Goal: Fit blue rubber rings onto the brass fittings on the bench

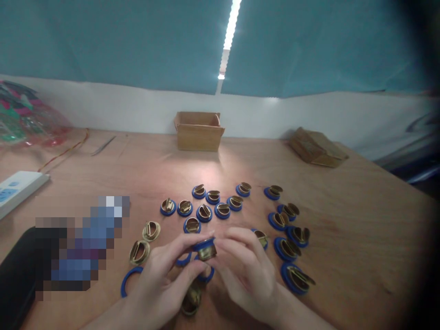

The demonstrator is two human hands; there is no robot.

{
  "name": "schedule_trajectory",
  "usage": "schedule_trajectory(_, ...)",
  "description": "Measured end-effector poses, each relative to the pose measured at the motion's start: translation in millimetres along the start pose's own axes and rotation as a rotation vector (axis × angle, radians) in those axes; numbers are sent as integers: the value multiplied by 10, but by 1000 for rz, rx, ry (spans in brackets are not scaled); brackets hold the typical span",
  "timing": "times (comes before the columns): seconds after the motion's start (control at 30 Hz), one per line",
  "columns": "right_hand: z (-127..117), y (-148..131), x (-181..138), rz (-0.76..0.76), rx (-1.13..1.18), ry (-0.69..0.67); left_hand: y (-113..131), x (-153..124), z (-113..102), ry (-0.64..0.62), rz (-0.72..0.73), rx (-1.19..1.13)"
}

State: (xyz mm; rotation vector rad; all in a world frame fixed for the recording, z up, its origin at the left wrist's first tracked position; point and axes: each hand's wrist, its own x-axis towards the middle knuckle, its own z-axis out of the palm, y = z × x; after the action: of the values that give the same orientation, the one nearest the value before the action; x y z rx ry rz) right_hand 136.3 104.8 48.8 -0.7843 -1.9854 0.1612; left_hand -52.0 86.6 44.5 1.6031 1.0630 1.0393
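Observation:
Both hands meet over the wooden table, pinching one brass fitting with a blue ring between their fingertips. My left hand grips it from the left, my right hand from the right. Several finished brass fittings with blue rings lie in rows beyond the hands, and more run down the right side. Bare brass fittings lie to the left, one sits under my left wrist. Loose blue rings rest near my left hand.
An open cardboard box stands at the table's far edge by the wall. A flattened cardboard piece lies at the far right. A white power strip sits at the left edge, tweezers beyond it, and a dark object at the near left.

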Motion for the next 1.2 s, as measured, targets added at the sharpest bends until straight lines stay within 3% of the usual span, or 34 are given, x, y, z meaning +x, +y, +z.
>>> schedule_trajectory(0.23,-9,21,-13,44,24,-31,4,-7,36,77,9,-39)
schedule_trajectory(0.73,91,6,-114,110,83,12,-104,-84,52,43,46,120)
schedule_trajectory(1.2,77,34,-96,106,134,-110,-177,-74,108,40,101,102)
